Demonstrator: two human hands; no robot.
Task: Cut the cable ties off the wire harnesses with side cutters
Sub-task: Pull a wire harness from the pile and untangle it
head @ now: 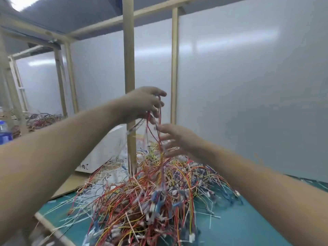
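Wire harness blurred, pinched by left hand fingers, right hand fingers spread

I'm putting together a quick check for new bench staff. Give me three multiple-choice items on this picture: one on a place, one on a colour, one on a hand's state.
1. Where does the pile of wire harnesses lie?
A. in a box
B. on the floor
C. on the mat

2. What colour is the mat?
A. red
B. teal green
C. black

3. What is the left hand doing?
A. gripping harness strands that hang down to the pile
B. pressing flat on the mat
C. holding side cutters

Answers:
1 C: the tangle spreads over the mat's surface.
2 B: the bare mat around the pile shows teal green.
3 A: its fingers curl round the strands, raised above the pile, and no cutters are in it.
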